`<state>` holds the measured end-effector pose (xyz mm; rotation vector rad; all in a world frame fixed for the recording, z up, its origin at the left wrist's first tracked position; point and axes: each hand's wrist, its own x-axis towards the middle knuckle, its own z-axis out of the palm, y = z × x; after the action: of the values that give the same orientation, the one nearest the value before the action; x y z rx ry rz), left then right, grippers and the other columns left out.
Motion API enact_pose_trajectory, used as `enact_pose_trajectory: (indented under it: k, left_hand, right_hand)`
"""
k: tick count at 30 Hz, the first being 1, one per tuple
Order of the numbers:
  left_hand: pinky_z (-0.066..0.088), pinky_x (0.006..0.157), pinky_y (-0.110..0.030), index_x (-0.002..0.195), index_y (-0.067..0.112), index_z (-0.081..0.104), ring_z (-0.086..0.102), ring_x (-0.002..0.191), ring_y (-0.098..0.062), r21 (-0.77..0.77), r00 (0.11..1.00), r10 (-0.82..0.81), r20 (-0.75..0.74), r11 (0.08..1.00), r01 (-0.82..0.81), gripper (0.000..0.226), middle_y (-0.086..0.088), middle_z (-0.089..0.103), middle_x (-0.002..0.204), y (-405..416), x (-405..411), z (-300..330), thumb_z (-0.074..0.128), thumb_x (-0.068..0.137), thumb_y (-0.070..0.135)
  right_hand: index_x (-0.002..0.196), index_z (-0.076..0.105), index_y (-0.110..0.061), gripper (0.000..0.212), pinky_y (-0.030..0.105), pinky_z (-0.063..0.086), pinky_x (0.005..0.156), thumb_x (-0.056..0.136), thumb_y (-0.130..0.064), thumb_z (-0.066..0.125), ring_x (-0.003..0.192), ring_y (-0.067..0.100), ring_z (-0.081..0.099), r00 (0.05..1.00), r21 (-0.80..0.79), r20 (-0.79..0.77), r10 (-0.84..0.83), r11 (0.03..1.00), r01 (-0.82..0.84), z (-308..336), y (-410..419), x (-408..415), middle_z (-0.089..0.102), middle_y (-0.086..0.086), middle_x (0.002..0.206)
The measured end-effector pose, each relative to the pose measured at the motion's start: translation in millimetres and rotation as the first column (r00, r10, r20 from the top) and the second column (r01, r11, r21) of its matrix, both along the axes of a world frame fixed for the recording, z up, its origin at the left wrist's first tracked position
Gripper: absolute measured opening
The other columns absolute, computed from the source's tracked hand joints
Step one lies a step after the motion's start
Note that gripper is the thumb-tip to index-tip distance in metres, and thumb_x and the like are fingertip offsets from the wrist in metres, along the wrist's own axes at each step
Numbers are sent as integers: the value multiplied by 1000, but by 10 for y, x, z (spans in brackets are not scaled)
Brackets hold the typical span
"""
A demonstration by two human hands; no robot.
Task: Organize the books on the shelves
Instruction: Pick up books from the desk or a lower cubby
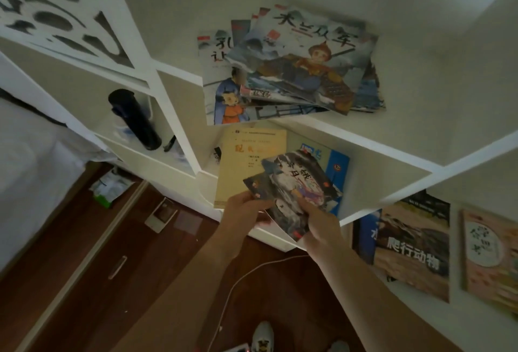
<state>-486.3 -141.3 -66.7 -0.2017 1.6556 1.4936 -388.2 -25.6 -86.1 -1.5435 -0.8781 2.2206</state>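
Observation:
Both hands hold thin picture books (294,183) in front of the middle shelf (392,152). My left hand (246,208) pinches their lower left corner and my right hand (316,220) grips their lower right edge. Behind them on that shelf lie a yellow booklet (246,161) and a blue book (336,166). On the upper shelf sits a messy pile of illustrated books (297,65), fanned out and overhanging the shelf's front edge. A brown reptile book (412,245) and a pink book (487,256) lie on the lower shelf at the right.
A dark flask (134,119) stands in the left compartment beside a pen. On the wooden floor (84,267) lie a green and white packet (110,186), a small card and a white cable (238,281). My shoe (262,335) shows at the bottom.

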Motion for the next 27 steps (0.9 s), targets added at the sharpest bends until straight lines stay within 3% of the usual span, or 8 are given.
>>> enact_pose_trajectory:
  k: [2,5,8,11,14,18,22,27]
  left_hand:
    - [55,72,-36,91,0,70,66,53,-18,8,993,74,87,997,-75,18,-8,69,60,-181,1,80,71,95,18]
    - [55,100,-49,105,6,72,75,93,-31,30,974,175,147,983,-181,40,-14,79,93,-415,-81,195,68,95,45]
    - [53,103,-55,118,6,72,69,111,-40,57,965,181,189,979,-195,64,-19,74,115,-654,-99,437,61,91,64]
    - [56,94,-54,118,8,72,73,103,-37,28,988,-7,154,1000,3,64,-16,77,110,-883,48,796,62,89,64]
    - [61,75,-39,114,9,72,78,88,-26,-57,973,-230,-6,972,229,44,-9,79,101,-1165,306,1215,70,88,44]
    - [58,72,-30,104,10,75,77,90,-23,-55,892,-342,-296,938,342,23,-9,79,97,-1409,484,1879,63,99,28]
    - [60,66,-27,101,14,75,77,80,-18,-60,788,-289,-543,950,307,17,-4,80,89,-1301,457,2505,71,92,27]
    - [60,69,-27,103,21,71,75,81,-17,26,759,29,-651,1000,-15,19,-1,77,91,-870,94,2771,75,91,36]
  right_hand:
    - [122,65,-4,31,53,56,95,92,-1,67,104,33,72,1000,18,-22,8,1000,-8,111,-17,69,75,15,114]
    - [109,71,-8,21,45,58,86,93,3,63,94,29,73,996,117,-21,83,990,-80,376,-87,162,77,11,102]
    - [98,74,-8,13,38,56,69,94,-2,64,78,29,69,969,159,31,247,956,-248,763,-242,394,73,15,90]
    - [105,73,-7,19,49,58,89,92,2,63,97,36,72,908,165,64,415,893,-419,1218,-465,731,75,19,104]
    - [101,74,-3,22,55,52,98,88,10,62,99,41,70,872,155,55,486,859,-488,1661,-637,974,75,23,101]
    - [111,70,-7,28,49,50,100,86,4,65,100,28,73,818,231,-35,574,801,-552,2301,-722,1117,77,12,107]
    - [106,74,-18,27,46,54,93,80,-19,80,100,22,74,822,456,20,569,727,-514,2794,-678,1046,78,1,107]
    - [98,71,-14,19,32,61,62,82,-8,80,78,15,77,946,678,32,322,689,-258,3137,-352,524,78,0,90]
